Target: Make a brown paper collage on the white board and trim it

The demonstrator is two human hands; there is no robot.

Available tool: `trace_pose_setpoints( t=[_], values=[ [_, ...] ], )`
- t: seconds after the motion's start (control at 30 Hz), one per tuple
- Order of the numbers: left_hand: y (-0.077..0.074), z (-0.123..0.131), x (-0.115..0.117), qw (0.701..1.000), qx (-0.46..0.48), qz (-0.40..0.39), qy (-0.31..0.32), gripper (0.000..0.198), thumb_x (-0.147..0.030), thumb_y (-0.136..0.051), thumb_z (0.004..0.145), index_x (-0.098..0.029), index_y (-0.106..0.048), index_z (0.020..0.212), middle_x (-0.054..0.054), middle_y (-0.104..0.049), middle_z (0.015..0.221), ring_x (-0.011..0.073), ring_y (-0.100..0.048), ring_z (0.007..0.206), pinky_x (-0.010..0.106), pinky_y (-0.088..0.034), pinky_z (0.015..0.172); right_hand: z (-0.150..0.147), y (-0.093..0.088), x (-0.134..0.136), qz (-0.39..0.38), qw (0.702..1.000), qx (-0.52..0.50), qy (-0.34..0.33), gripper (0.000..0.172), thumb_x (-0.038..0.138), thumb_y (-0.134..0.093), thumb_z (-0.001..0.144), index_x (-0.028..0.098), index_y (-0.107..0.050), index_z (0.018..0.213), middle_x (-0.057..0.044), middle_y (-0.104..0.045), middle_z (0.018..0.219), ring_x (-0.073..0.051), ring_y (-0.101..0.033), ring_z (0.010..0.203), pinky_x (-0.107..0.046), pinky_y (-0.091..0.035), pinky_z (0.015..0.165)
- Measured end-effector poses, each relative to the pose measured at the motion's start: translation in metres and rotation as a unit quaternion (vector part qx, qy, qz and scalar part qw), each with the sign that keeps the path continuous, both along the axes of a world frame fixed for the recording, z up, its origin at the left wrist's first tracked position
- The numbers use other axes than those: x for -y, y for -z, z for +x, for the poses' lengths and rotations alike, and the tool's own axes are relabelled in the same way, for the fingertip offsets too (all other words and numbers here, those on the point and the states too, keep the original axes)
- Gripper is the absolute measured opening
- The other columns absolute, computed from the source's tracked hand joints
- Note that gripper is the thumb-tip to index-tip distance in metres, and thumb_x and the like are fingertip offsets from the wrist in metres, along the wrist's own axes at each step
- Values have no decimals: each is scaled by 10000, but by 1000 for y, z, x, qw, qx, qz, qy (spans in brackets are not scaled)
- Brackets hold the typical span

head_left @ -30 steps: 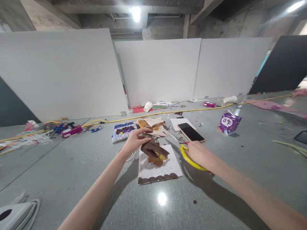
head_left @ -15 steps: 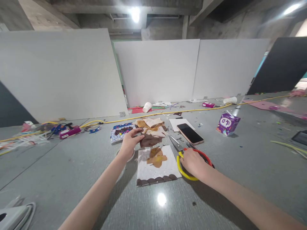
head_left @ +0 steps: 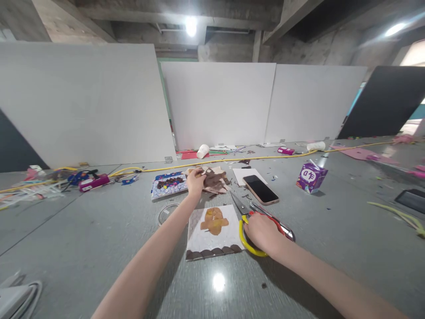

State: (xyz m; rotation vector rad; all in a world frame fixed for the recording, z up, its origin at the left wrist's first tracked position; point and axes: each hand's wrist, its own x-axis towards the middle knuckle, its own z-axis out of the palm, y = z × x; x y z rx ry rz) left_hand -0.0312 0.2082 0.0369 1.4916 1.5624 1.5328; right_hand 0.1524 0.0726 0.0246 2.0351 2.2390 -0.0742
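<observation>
My left hand reaches forward and pinches a dark brown scrap on top of a pile of tan and brown scraps. My right hand grips the yellow and red handles of a pair of scissors lying on the table, blades pointing away. Between the hands lies a white board with orange-brown pieces on it and a row of dark scalloped pieces along its near edge.
A phone lies on white paper beyond the scissors. A blue mosaic board, a clear tape ring, a purple carton, a tipped cup, a yellow cable and clutter at left surround the work. White panels stand behind.
My left hand carried the dark brown scrap off the white board forward onto the scrap pile. My right hand brought the scissors down flat on the table beside the board.
</observation>
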Motion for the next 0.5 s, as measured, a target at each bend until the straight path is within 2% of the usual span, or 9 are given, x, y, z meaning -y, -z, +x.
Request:
trace_pose_setpoints(
  t=[0.13,0.27,0.37,0.5],
  values=[
    [13,-8,0,996,-86,-28,-24,285,-292,-490,854,-154,-488,1103,77,-517,1097,194,-544,911,387,-471,755,-3,-2,3,-3,1000,-9,-2,298,157,-402,824,49,-677,863,-212,-668,865,-278,-634,844,-316,-474,687],
    [10,-10,14,985,-171,-1,-23,276,-262,-511,838,-147,-497,1089,84,-512,1108,218,-519,970,422,-438,811,-4,-9,6,-8,1000,-21,-1,302,188,-409,825,49,-672,879,-208,-670,859,-274,-637,838,-316,-476,679],
    [6,-5,40,973,-224,48,6,299,-128,-526,770,-134,-502,1069,117,-520,1096,259,-432,1095,436,-334,936,3,-25,6,2,1000,-28,-7,308,296,-504,777,61,-665,892,-208,-665,870,-295,-633,836,-334,-474,668],
    [12,6,100,952,-277,99,80,331,-143,-493,753,-160,-487,1083,98,-526,1108,240,-446,1089,419,-348,939,27,-48,-3,18,999,-18,22,220,235,-556,724,86,-674,835,-187,-666,831,-289,-637,812,-314,-467,616]
  ],
)
